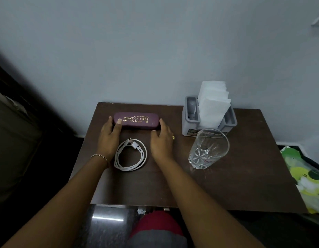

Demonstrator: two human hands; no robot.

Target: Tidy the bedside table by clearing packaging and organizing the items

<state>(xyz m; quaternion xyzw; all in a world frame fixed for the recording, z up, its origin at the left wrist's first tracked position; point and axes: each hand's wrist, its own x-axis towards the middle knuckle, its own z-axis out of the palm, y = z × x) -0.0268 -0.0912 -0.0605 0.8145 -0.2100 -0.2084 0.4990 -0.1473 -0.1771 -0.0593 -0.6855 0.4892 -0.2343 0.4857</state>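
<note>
A maroon glasses case (136, 121) with gold lettering lies near the back of the dark brown bedside table (226, 185). My left hand (110, 136) touches its left end with straight fingers, the thumb lying on the lid. My right hand (161, 140) touches the case's right end, fingers extended. Between my wrists lies a coiled white USB cable (131, 154). A clear cut-glass tumbler (208, 149) stands to the right, and behind it a grey holder (189, 126) with white tissues (212, 102).
The wall runs right behind the table. A dark bed frame is at the left. A green and yellow patterned bag (305, 176) lies past the table's right edge. A small crumpled white scrap (141, 211) sits on the floor below the front edge.
</note>
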